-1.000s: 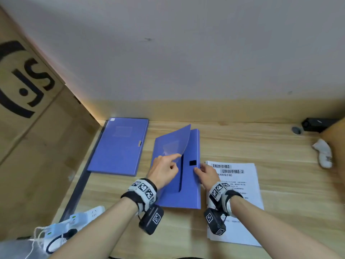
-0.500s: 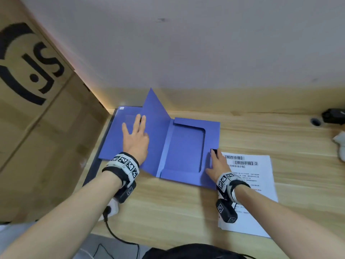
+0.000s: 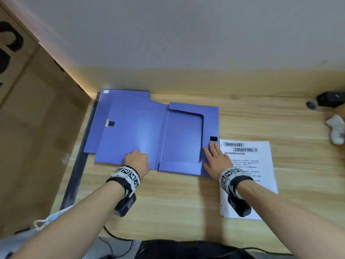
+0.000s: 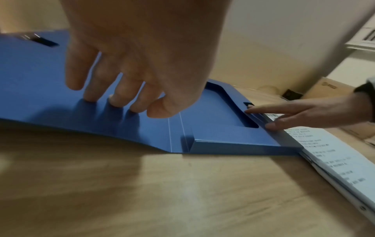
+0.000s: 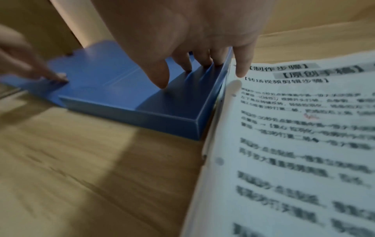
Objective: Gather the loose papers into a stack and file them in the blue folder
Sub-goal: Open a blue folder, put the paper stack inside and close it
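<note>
The blue folder point(image 3: 183, 139) lies open on the wooden desk, its box tray to the right and its cover point(image 3: 130, 131) folded flat to the left. My left hand point(image 3: 137, 160) is at the cover's near edge, its bent fingertips point(image 4: 119, 102) pressing down on the cover and holding nothing. My right hand point(image 3: 214, 157) lies flat on the tray's right rim, fingers straight, just below the black fastener patch point(image 3: 213, 138). A stack of printed papers point(image 3: 248, 161) lies on the desk against the folder's right side, partly under my right wrist. The right wrist view shows the papers point(image 5: 294, 128) beside the folder's corner point(image 5: 142, 99).
A second blue folder point(image 3: 104, 101) lies under the open cover at the back left. A cardboard box point(image 3: 37, 128) walls the left side. A black object point(image 3: 330, 99) and a white crumpled thing point(image 3: 336, 128) sit at the far right. A cable point(image 3: 115, 236) hangs off the front edge.
The cover has swung from half-raised to flat on the left. My left hand drew back from the cover's far part to its near edge. My right hand stayed on the right rim.
</note>
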`<move>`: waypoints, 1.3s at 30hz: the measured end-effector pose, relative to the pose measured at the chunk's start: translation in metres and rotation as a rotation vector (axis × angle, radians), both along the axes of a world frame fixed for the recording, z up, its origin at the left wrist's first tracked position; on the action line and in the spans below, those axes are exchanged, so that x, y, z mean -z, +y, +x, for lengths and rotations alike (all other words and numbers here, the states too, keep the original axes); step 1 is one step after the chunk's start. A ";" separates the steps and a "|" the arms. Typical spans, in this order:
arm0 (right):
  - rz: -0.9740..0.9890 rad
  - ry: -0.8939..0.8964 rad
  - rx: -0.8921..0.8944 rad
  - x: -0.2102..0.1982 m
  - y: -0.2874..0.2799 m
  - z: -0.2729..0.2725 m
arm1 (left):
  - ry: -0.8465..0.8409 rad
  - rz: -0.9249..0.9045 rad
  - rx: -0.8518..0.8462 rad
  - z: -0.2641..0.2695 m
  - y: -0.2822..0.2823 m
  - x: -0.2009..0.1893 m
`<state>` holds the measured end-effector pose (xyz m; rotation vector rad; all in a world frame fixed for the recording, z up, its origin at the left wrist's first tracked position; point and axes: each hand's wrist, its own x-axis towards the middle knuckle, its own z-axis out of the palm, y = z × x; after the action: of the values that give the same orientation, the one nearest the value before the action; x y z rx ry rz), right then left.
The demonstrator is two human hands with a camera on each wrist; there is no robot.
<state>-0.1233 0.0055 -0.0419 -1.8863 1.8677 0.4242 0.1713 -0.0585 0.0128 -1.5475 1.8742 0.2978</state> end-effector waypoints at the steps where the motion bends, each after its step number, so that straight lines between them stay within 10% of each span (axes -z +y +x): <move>1: 0.005 0.015 -0.012 -0.001 0.001 0.000 | 0.008 -0.011 0.037 -0.002 -0.006 0.001; 10: -0.287 -0.419 0.281 -0.010 0.006 -0.032 | 0.342 -0.058 0.105 -0.082 -0.043 -0.018; 18: -0.387 -0.246 0.831 -0.009 0.063 -0.123 | 0.826 0.155 0.102 -0.187 0.045 -0.005; 30: -0.062 -0.449 1.175 0.010 0.121 -0.168 | 0.449 0.412 0.316 -0.249 0.092 0.037; 39: -0.308 -0.718 1.138 -0.010 0.127 -0.167 | 0.527 0.427 0.035 -0.255 0.094 0.020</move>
<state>-0.2901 0.1328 -0.0315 -0.6506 2.1145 -0.8216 -0.0837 0.0355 -0.0070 -1.2119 2.0385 1.1003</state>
